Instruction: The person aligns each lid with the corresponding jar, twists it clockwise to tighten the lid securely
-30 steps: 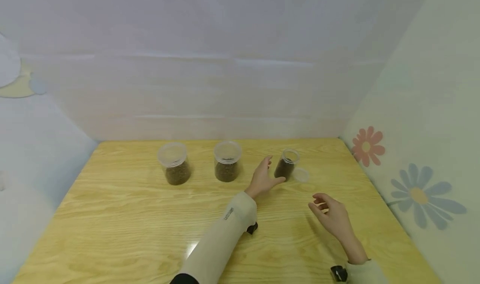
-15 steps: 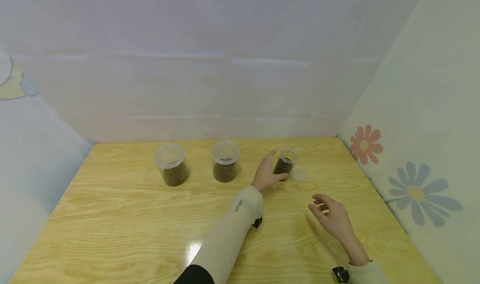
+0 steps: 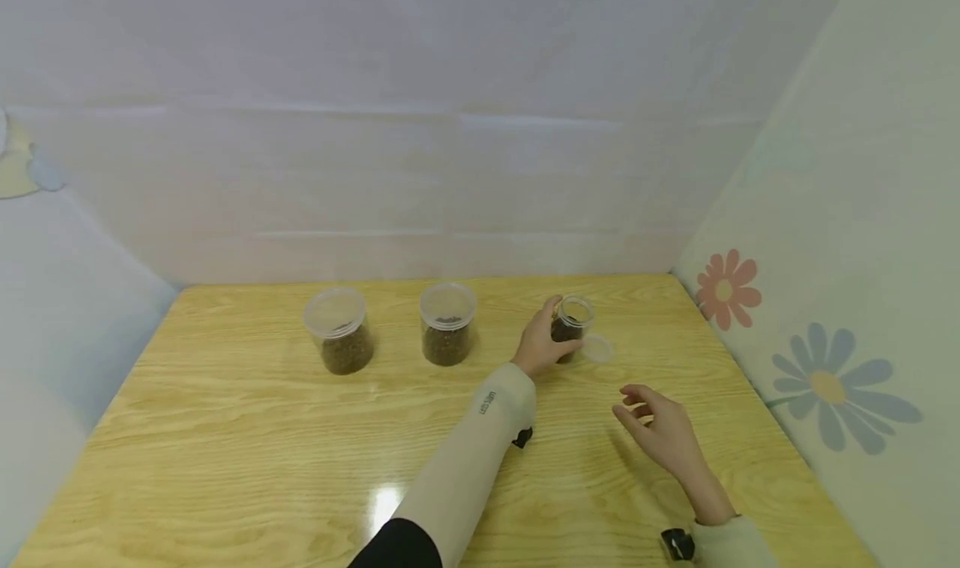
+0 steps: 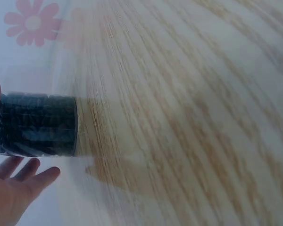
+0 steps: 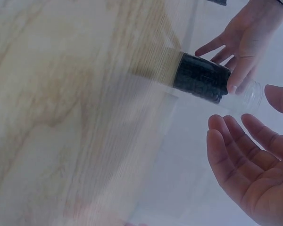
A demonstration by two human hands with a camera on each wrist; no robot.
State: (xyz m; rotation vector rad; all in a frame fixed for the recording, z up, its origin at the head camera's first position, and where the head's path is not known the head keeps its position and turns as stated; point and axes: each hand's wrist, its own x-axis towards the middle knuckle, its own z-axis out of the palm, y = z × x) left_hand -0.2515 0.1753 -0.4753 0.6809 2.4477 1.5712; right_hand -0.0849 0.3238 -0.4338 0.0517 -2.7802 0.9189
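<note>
A clear jar of dark bean-like pieces (image 3: 567, 331) stands upright, without a lid, near the table's right back part. My left hand (image 3: 542, 344) is around its left side, thumb in front and fingers behind. The left wrist view shows a narrow gap between the fingertips (image 4: 47, 175) and the jar's dark filling (image 4: 37, 125); whether the thumb touches it I cannot tell. Holding nothing, my right hand (image 3: 663, 434) hovers near the front right, its fingers loosely bent. A clear round lid (image 3: 597, 349) lies on the table just right of the jar.
Two wider clear jars with lids, the left jar (image 3: 347, 347) and the middle jar (image 3: 447, 339), are part filled with dark brown grains and stand further left on the wooden table (image 3: 262, 451). A pale wall (image 3: 420, 176) rises behind. The flowered wall (image 3: 840, 259) borders the right side.
My left hand has moved right and forward until its thumb and fingers are around the narrow jar. The jar has stayed in place, and my right hand has hardly moved.
</note>
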